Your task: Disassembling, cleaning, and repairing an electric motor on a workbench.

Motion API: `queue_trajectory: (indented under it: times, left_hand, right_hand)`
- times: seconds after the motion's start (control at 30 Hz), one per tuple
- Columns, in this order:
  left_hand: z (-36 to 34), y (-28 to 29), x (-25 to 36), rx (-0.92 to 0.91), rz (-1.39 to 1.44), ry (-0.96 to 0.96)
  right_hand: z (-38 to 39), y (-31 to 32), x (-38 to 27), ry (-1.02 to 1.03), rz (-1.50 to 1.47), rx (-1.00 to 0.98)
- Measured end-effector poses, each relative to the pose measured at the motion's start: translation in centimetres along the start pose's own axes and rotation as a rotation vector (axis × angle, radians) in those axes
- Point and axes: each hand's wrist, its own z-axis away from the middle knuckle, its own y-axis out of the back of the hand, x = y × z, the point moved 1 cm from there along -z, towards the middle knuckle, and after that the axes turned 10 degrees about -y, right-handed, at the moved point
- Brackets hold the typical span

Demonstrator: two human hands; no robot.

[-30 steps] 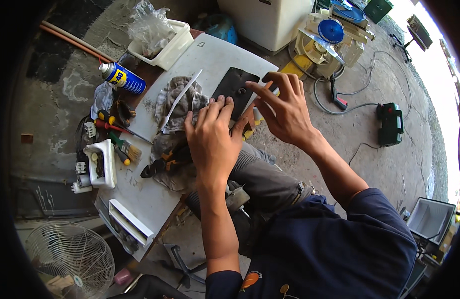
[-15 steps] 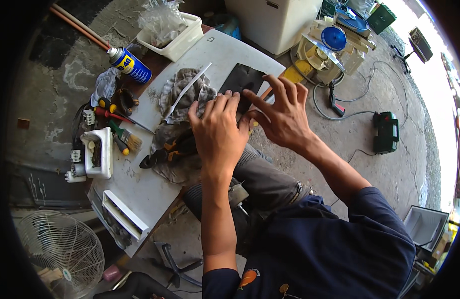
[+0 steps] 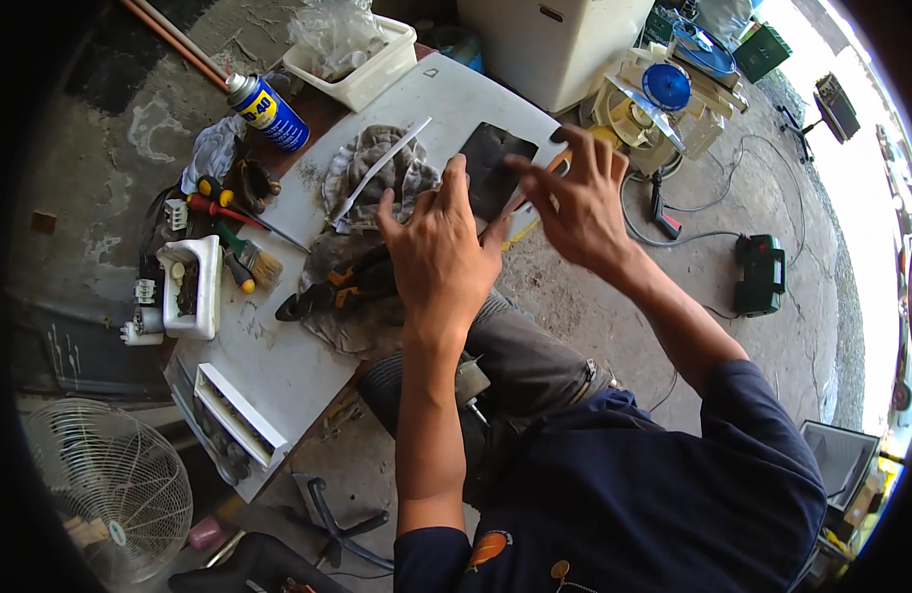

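A dark, flat, rectangular sheet [image 3: 488,158] lies near the far right edge of the white tabletop. My left hand [image 3: 439,242] is just left of it, fingers apart, its thumb by the sheet's lower corner. On the other side hovers my right hand [image 3: 584,198], fingers bent and spread, with the index finger pointing at the sheet's right part. Neither hand shows anything gripped. Whether the fingertips touch the sheet I cannot tell. Left of the sheet, a slim white brush-like stick [image 3: 385,168] rests on a stained rag [image 3: 362,148]. Pliers with black and orange handles [image 3: 362,277] lie on another cloth, partly behind my left hand.
On the table's left stand a blue spray can [image 3: 268,112], a paintbrush [image 3: 263,267], a red screwdriver [image 3: 211,206] and a white box [image 3: 192,296]. A white tub [image 3: 367,74] holds plastic bags. Beyond the table are a saw machine [image 3: 644,109], a green case [image 3: 760,275] and a fan [image 3: 110,494].
My right hand has lifted and shifted right, away from my left hand, uncovering more of the dark sheet. My left hand's fingers have spread and drawn back a little.
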Motion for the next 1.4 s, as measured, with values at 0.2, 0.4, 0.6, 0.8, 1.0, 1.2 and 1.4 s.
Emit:
queue_trajectory:
  times: [0.2, 0.4, 0.6, 0.8, 1.0, 1.2, 1.4]
  left_hand:
    - [0.0, -0.3, 0.1, 0.007, -0.013, -0.005]
    - [0.1, -0.2, 0.3, -0.03, -0.028, -0.015]
    - [0.1, -0.4, 0.2, -0.013, -0.025, -0.007]
    - [-0.2, 0.0, 0.2, -0.012, -0.037, -0.019]
    - [-0.3, -0.2, 0.3, -0.008, -0.033, -0.013]
    - [0.0, 0.0, 0.3, -0.048, -0.029, -0.025]
    - [0.1, -0.3, 0.2, -0.009, -0.031, -0.035]
  right_hand:
    - [1.1, 0.2, -0.8, 0.128, 0.109, -0.004]
    - [2.8, 0.2, -2.1, 0.194, 0.094, -0.071]
    - [1.8, -0.7, -0.8, 0.061, 0.084, 0.01]
    - [0.0, 0.0, -0.3, -0.017, 0.083, -0.002]
    - [1.1, 0.1, -1.3, 0.115, 0.096, -0.005]
    - [2.9, 0.0, -2.5, 0.178, 0.083, -0.078]
    - [1.6, -0.7, -1.6, 0.144, 0.146, 0.018]
